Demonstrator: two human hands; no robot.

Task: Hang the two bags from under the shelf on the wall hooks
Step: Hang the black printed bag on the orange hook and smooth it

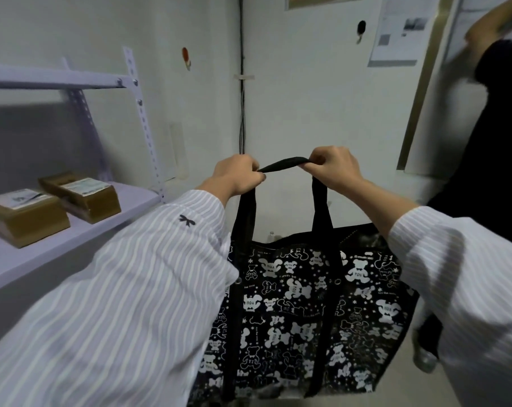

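The left hand (pixel 237 175) and right hand (pixel 336 168) are each gripping the black handle (pixel 287 163) of the bear-print bag (pixel 307 304), fingers (pixel 317 160) curled around it, stretching it level between them. The bag is hanging below them. The black hook (pixel 361 27) is sitting higher on the wall, nearer the right hand.

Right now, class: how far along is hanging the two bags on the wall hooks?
Done: nothing hung; the orange hook and black hook are bare. In hand: left grip and right grip hold the bear-print bag by its handle. Left: hook it, then the second bag, not in view.
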